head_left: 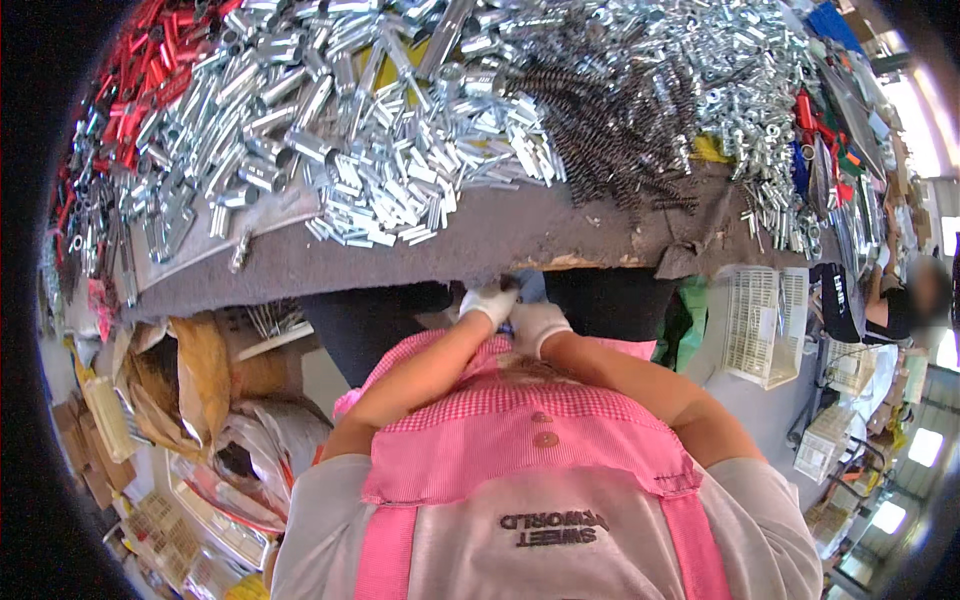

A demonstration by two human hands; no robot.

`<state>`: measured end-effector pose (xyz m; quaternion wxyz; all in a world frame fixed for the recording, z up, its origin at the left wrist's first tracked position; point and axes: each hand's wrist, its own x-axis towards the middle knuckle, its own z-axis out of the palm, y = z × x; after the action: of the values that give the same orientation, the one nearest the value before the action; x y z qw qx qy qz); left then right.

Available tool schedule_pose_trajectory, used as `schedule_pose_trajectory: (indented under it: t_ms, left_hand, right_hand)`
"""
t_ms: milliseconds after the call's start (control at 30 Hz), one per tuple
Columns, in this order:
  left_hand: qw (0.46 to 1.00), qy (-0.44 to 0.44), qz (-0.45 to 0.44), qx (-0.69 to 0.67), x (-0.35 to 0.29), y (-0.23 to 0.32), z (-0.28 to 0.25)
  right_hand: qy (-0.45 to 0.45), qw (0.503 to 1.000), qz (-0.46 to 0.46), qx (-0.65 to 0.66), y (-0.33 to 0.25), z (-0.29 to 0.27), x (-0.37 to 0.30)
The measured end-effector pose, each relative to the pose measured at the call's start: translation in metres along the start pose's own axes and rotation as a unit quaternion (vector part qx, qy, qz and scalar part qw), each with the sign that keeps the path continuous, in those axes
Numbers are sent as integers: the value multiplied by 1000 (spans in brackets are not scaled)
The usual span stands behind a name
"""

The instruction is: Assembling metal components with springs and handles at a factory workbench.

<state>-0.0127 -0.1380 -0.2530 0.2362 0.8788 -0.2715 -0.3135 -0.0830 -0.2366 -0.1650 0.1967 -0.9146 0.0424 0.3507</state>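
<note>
Both my hands wear white gloves and meet close together below the front edge of the workbench [400, 262], above my lap. My left hand [488, 303] has its fingers curled near a small dark piece, too small and shaded to name. Beside it, my right hand [537, 322] is closed, its fingertips mostly hidden. A bluish-grey patch [531, 287] shows just beyond the hands; I cannot tell what it is. On the bench ahead lie heaps of short silvery metal tubes [400, 195], dark coil springs [610, 130] and small shiny fasteners [765, 150].
Red metal parts [140, 70] are piled at the far left. A white plastic crate [762, 325] stands right of my lap, near a green bag [690, 325]. Brown sacks [200, 375] sit at the left. Another person [905, 300] is at the far right.
</note>
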Motion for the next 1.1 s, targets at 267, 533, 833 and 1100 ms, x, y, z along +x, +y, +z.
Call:
schedule_pose_trajectory:
  t_ms: [267, 533, 833, 1100]
  left_hand:
    - [990, -44, -123, 57, -2, 10, -17]
    - [987, 86, -132, 15, -9, 10, -1]
    - [964, 119, -2, 237, 2, -49, 52]
    - [841, -103, -42, -529, -65, 35, -63]
  right_hand:
    - [-22, 998, 37, 41, -2, -13, 22]
    - [77, 997, 9, 24, 18, 46, 46]
    - [28, 999, 3, 17, -1, 28, 36]
    - [100, 987, -73, 102, 12, -46, -67]
